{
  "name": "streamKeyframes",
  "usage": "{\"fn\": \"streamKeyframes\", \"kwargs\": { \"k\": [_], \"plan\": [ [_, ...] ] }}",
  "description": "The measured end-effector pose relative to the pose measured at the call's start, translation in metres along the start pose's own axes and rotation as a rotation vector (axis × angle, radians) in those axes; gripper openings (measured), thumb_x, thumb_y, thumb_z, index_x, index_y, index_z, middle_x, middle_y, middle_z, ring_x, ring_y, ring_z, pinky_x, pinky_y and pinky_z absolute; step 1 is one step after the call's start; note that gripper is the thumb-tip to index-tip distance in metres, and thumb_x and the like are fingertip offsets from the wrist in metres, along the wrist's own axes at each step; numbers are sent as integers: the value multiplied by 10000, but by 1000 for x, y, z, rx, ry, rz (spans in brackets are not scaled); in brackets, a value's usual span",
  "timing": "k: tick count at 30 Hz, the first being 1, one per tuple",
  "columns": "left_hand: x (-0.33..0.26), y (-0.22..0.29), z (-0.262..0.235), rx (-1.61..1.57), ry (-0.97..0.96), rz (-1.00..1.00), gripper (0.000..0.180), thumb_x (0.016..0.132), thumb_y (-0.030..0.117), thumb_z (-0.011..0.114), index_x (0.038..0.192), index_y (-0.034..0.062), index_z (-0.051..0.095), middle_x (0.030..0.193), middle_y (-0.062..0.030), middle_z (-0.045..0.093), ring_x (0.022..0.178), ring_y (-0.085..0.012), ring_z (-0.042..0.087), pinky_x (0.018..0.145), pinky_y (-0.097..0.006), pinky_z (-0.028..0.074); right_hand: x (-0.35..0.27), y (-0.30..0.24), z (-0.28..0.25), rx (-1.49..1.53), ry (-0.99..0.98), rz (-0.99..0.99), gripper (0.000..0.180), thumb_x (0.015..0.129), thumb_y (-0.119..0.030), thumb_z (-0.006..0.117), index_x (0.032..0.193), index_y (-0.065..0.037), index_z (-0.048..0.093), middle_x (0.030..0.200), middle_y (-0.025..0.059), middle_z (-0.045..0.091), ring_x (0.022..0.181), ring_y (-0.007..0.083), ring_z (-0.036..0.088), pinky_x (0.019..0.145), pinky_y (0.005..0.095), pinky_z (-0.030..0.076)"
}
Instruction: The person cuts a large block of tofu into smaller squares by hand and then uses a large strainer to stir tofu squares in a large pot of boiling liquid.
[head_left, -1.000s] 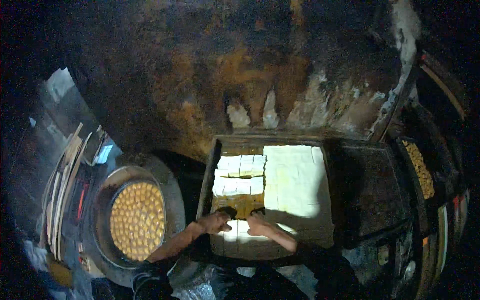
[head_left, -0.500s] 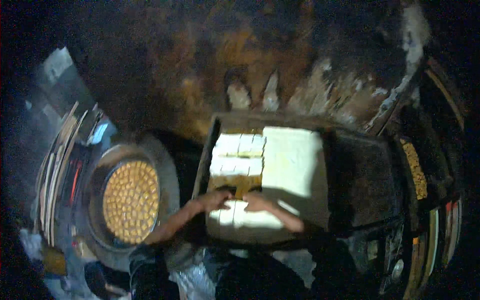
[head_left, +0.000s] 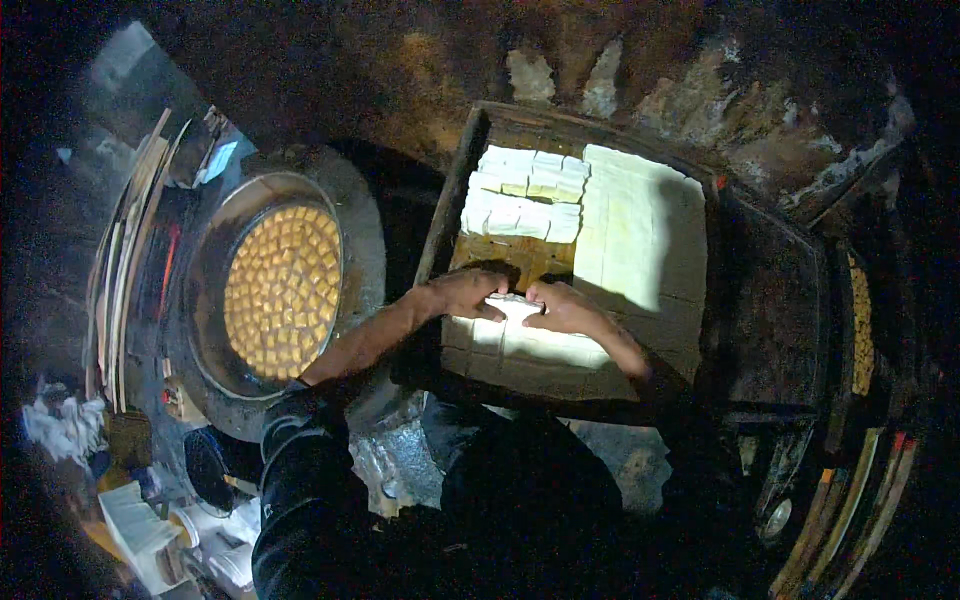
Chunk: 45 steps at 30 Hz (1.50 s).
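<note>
Both hands are working right together here, fingertips almost meeting over one small white block [head_left: 513,300] at the near end of the tray. The left hand [head_left: 462,293] is coming in with fingers curled and mostly closed, thumb side tucked against the block's left end. The right hand [head_left: 562,308] is doing the mirror of that, fingers bent and bunched against the block's right end, so the two are squeezing or pinching it between them. Can't really tell whether the block is lifting off or just sitting on the pale slab [head_left: 520,345] under the palms, it's too bright and washed out there.

Just past the fingertips a bare brown patch [head_left: 510,258] of the tray floor is showing. Beyond that, two rows of cut white blocks [head_left: 525,195] are sitting side by side. To the right of the hands a big uncut white sheet [head_left: 640,235] is filling that half of the wooden tray [head_left: 450,190], running from the far wall nearly back to the right wrist.

Well off to the left of the left forearm, a round metal pan [head_left: 355,225] is holding a tight grid of golden-yellow squares [head_left: 282,290]. Further left still, some flat boards [head_left: 120,270] are leaning in a stack. A dark second tray [head_left: 765,300] is sitting on the right.
</note>
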<state>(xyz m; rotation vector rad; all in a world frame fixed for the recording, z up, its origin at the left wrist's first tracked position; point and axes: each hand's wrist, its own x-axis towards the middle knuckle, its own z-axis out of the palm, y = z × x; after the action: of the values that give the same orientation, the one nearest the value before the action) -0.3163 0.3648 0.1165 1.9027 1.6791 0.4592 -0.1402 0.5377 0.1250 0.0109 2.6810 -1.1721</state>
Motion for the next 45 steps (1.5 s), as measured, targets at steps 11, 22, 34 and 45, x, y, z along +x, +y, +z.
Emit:
{"fn": "streamKeyframes", "kwargs": {
  "k": [11, 22, 34, 45],
  "plan": [
    [-19, 28, 6, 381, 339, 121, 366, 843, 406, 572, 1014, 83, 550, 920, -106, 601, 782, -310, 616, 684, -406, 518, -15, 12, 40, -218, 245, -73, 382, 794, -310, 688, 990, -34, 511, 887, 163, 631, 754, 323, 622, 608, 404, 497],
    [-28, 49, -11, -132, -32, -114, 411, 846, 409, 601, 1031, 52, 517, 930, -170, 607, 863, -352, 609, 732, -435, 488, -28, -14, 26, 103, 28, -2, 361, 753, -195, 729, 1004, -42, 519, 920, 148, 578, 873, 306, 566, 736, 366, 454],
    [-49, 48, 18, 9, 144, 0, 601, 804, 285, 648, 1303, 34, 425, 1228, -213, 515, 1135, -366, 503, 968, -423, 404, -50, -20, 63, -111, 90, 173, 552, 832, -281, 622, 1275, -26, 414, 1251, 212, 452, 1147, 376, 437, 955, 432, 380],
    [-49, 19, -3, 60, 157, 67, 531, 856, 403, 564, 1208, 11, 500, 1184, -225, 516, 1131, -383, 481, 943, -446, 404, -14, -56, 30, -79, 203, -47, 464, 818, -265, 630, 1166, 18, 509, 1018, 245, 566, 947, 402, 547, 820, 444, 447]
  ]
}}
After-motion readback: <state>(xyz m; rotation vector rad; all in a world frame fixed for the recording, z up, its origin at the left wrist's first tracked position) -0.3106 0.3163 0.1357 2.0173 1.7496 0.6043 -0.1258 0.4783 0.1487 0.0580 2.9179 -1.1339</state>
